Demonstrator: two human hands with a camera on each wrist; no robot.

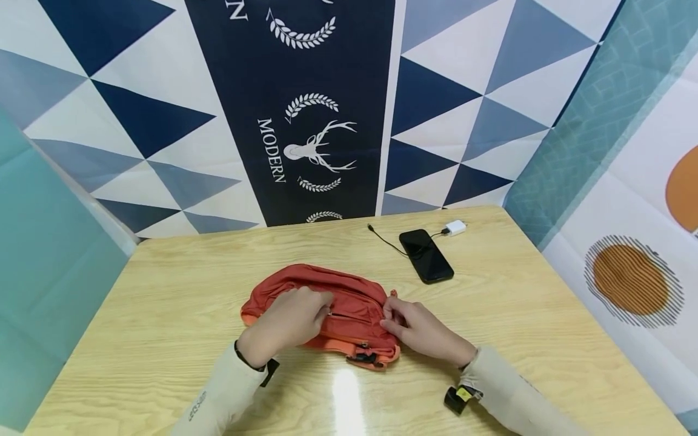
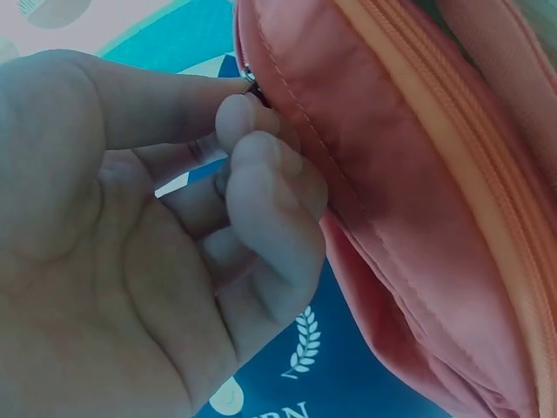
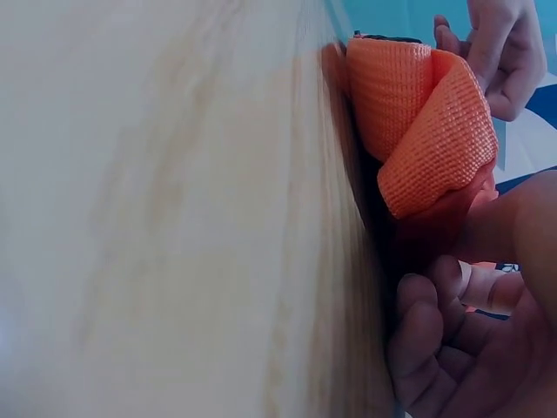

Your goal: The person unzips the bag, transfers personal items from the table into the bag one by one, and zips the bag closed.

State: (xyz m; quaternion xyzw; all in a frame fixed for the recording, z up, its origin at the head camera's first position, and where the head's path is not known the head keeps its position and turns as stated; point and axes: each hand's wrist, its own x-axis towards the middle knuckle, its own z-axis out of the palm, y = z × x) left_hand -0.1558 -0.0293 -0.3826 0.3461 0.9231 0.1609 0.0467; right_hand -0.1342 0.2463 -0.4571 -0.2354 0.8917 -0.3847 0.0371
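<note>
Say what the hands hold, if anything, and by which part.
The red bag: the left hand pinches it at a front zipper, apparently by the pull; the right hand holds its right end.

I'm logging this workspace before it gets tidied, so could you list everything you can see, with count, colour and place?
Bag: 1, red with orange trim, mid-table
Buckle: 1, black, bag's near edge
Phone: 1, black, table's far right
Cable: 1, black, running across the phone
Charger: 1, white, at the cable's right end
Table: 1, pale wood, under everything
Backdrop: panels not counted, blue, white, teal and orange, behind and beside the table
Sleeves: 2, pale, on the forearms
Wrist devices: 2, black, one with yellow, at the wrists
Left hand: 1, pinching at the bag's front
Right hand: 1, pinching the bag's right end
</note>
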